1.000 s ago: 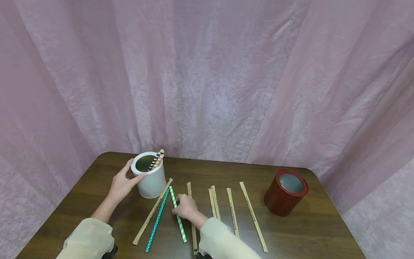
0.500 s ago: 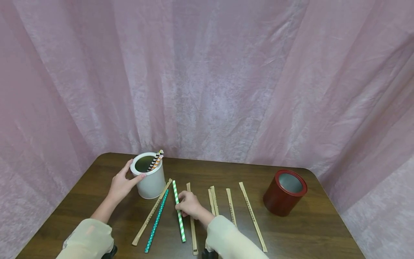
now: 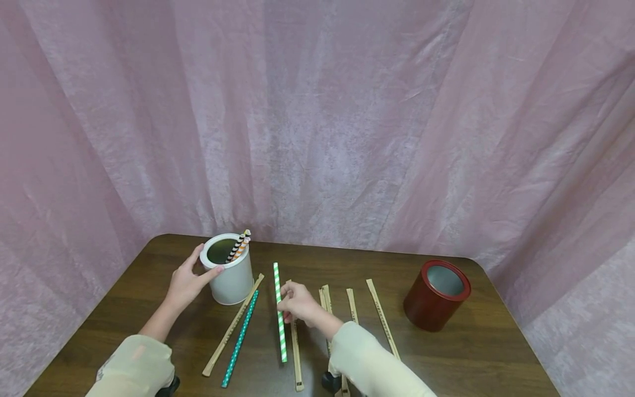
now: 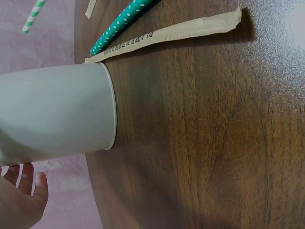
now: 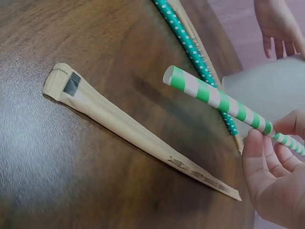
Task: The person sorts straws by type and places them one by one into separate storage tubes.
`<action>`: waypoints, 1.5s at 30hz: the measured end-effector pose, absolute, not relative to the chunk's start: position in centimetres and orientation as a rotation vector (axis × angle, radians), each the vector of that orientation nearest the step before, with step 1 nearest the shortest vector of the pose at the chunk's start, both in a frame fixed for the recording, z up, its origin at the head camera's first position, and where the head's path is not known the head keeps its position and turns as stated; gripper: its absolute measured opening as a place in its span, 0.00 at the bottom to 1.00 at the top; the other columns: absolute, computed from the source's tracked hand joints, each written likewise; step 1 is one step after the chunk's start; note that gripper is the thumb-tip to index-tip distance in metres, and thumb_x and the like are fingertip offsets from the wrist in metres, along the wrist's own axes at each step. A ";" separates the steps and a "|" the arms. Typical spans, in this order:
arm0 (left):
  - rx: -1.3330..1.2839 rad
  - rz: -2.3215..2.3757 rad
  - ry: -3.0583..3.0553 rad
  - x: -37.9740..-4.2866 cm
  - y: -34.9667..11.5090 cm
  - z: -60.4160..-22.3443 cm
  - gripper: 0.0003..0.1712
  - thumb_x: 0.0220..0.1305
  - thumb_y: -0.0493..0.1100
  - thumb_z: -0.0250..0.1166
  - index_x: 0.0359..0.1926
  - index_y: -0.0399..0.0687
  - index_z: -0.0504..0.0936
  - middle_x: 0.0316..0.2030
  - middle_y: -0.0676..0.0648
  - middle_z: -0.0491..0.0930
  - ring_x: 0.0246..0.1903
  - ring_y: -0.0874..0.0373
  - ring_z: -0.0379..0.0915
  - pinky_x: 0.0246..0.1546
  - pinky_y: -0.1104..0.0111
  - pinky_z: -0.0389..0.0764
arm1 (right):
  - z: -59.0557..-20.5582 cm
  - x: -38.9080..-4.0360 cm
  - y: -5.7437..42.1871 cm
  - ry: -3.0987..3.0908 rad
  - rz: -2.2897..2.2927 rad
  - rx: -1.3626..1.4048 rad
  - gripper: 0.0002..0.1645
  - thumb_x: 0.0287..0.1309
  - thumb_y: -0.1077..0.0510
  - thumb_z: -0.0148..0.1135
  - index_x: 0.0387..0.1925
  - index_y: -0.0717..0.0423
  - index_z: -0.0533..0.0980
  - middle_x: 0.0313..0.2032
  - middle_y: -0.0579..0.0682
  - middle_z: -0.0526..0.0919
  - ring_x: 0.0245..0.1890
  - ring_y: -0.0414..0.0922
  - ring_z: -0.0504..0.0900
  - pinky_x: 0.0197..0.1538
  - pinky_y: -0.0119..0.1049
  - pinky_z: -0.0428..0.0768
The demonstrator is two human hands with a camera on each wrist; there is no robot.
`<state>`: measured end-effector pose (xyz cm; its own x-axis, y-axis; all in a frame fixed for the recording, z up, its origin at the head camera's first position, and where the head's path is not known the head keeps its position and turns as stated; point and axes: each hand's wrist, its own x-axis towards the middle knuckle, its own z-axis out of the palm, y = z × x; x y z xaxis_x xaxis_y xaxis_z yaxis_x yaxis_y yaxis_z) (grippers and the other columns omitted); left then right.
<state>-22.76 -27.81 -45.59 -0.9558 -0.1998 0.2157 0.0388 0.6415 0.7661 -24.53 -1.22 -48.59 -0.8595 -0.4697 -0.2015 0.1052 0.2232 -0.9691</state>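
My left hand [image 3: 184,284] holds the white canister [image 3: 233,284] at its rim, thumb on the near side and fingers on the far side. Several striped paper straws [image 3: 239,248] lean inside it, their ends above the rim. Between thumb and fingers, my right hand [image 3: 301,303] pinches a green-and-white striped straw [image 5: 214,98] near its middle. In the right wrist view this straw hangs over the table, its open end toward the camera. A teal dotted straw [image 3: 240,339] and a paper-wrapped straw [image 4: 176,32] lie just right of the canister.
Another wrapped straw [image 5: 124,121] lies under the right hand. More wrapped straws [image 3: 382,317] lie further right, some partly behind the right sleeve. A red canister [image 3: 431,303] stands at the table's right. Pink curtains [image 3: 317,121] hang behind the wooden table [image 3: 471,358].
My right hand has lifted the green-striped straw from the table and moved it right and away from me, turning it more upright in the view. My left hand stays on the canister.
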 end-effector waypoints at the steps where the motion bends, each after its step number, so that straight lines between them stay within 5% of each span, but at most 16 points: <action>1: 0.130 -1.213 -2.583 -22.8 -27.8 -45.6 0.48 0.50 0.57 0.64 0.66 0.44 0.52 0.57 0.32 0.65 0.56 0.39 0.62 0.51 0.46 0.63 | -48.3 -24.5 -1.1 2.032 -1.686 -0.335 0.15 0.41 0.73 0.52 0.35 0.63 0.66 0.18 0.48 0.71 0.13 0.41 0.69 0.17 0.29 0.72; 45: 0.163 -1.197 -2.620 -22.6 -27.9 -45.4 0.49 0.50 0.60 0.62 0.67 0.47 0.50 0.61 0.32 0.58 0.60 0.36 0.54 0.53 0.43 0.60 | -32.9 -27.7 -1.6 1.963 -2.166 -0.550 0.12 0.49 0.70 0.50 0.36 0.56 0.64 0.28 0.48 0.72 0.28 0.43 0.76 0.32 0.35 0.81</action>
<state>-22.64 -27.94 -45.38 -0.9611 -0.2060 0.1841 0.0043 0.6551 0.7555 -27.67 -1.64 -32.89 -0.9182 -0.3636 0.1575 -0.1210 -0.1212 -0.9852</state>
